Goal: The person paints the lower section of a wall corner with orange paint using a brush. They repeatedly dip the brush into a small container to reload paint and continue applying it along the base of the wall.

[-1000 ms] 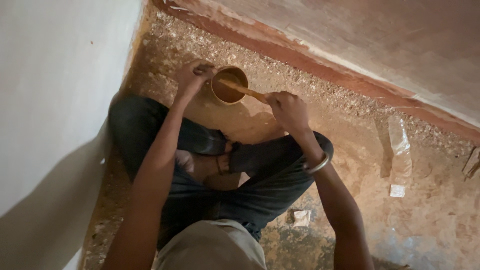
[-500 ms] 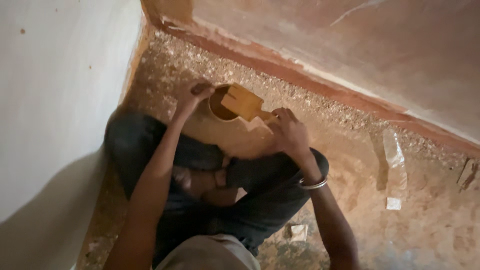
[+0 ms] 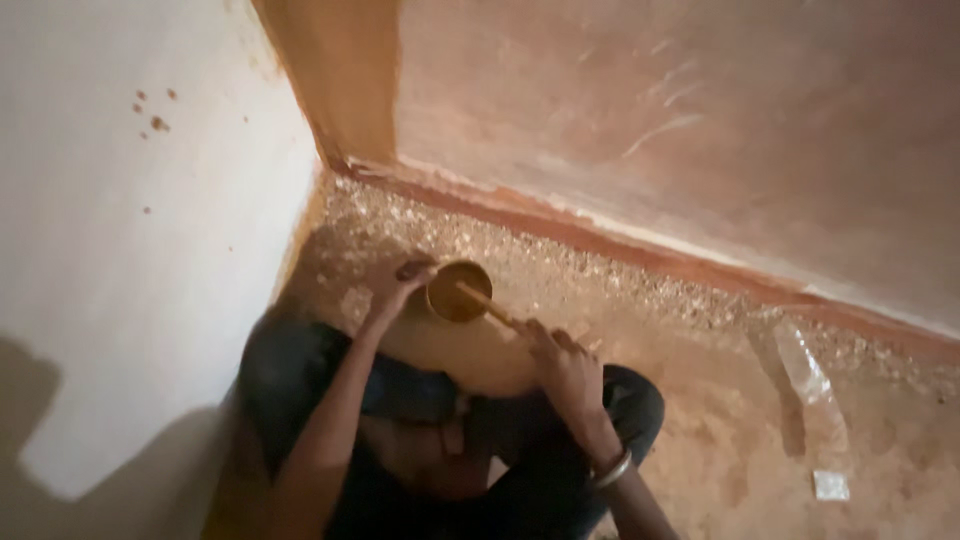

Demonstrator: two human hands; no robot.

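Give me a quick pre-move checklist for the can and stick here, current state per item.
1. Left hand steadying the small round can at its rim: ok.
2. Right hand gripping the wooden stick: ok.
3. Stick tip inside the can: ok.
4. Can upright on the gritty floor: cannot tell, looks slightly tilted.
5. Fill level in the can: cannot tell, too dim.
6. Plastic scrap away from both hands: ok.

1. You face a room corner (image 3: 325, 165) where two walls meet.
2. On your left stands a white wall (image 3: 130, 250), speckled with brown spots (image 3: 155, 110) and crossed by a dark shadow low down.
3. Ahead, a reddish-brown wall (image 3: 680, 130) shows pale scratches.
4. The floor (image 3: 720, 390) is gritty speckled stone, dimly lit.
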